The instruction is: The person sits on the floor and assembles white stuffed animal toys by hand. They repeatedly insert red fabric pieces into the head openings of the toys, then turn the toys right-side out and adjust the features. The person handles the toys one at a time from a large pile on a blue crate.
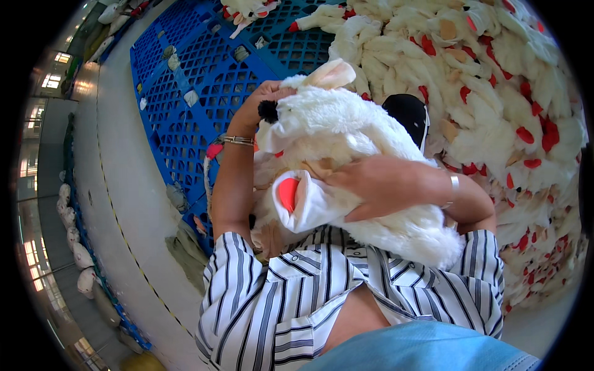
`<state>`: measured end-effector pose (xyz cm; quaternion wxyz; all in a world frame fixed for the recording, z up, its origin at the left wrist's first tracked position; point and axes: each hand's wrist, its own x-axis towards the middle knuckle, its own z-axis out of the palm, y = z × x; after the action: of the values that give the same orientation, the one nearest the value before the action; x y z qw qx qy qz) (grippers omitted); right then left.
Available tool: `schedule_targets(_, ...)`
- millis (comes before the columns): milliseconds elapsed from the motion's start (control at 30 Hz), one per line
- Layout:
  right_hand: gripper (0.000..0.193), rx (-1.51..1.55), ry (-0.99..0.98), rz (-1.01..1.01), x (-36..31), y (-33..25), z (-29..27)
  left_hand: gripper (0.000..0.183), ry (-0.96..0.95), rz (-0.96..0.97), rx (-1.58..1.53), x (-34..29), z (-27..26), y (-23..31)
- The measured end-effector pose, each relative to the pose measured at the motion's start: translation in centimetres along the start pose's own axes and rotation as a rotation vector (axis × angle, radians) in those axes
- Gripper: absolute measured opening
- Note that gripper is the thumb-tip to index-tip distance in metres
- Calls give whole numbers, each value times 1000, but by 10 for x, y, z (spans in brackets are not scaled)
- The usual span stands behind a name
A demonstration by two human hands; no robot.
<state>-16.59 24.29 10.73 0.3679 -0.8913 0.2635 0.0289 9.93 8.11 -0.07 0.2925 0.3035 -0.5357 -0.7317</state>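
Against my chest I hold a white fluffy plush toy skin [352,123], limp and bunched. A pale pink-beige ear [334,74] sticks up at its top, and a black fuzzy ball [268,111] shows at its left side. My left hand [265,102] is closed on the upper left edge, its fingers partly hidden by the fur. Lower down, my right hand [387,185] lies across the plush, slightly blurred. Its fingers and thumb grip the fabric beside a smooth white flap [309,213] with a red oval patch [288,195].
A large pile of similar white plush skins [495,111] with red and beige parts fills the right side. Blue plastic pallets [185,93] lie ahead and to the left. A dark rounded object [405,117] shows behind the plush. Pale floor [117,204] runs along the left.
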Motion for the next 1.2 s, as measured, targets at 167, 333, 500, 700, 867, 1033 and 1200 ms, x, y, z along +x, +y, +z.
schedule_targets(167,36,216,-276,-249,65,2,71,28,77,348,63,39,5,11)
schedule_targets(333,32,138,-337,-252,79,-12,85,32,624,1099,851,77,-16,62)
schedule_targets(500,33,146,-215,-311,75,5,110,24,414,975,-531,65,33,165)
schedule_targets(700,39,169,-341,-102,61,-11,18,28,559,606,-151,85,66,108)
schedule_targets(867,28,896,601,-370,-16,18,-91,38,499,451,-246,80,44,53)
schedule_targets(1033,35,788,1239,-287,1,114,-107,38,495,335,-329,93,53,24)
schedule_targets(1200,62,1138,949,408,62,195,-49,35,462,391,-95,91,59,13)
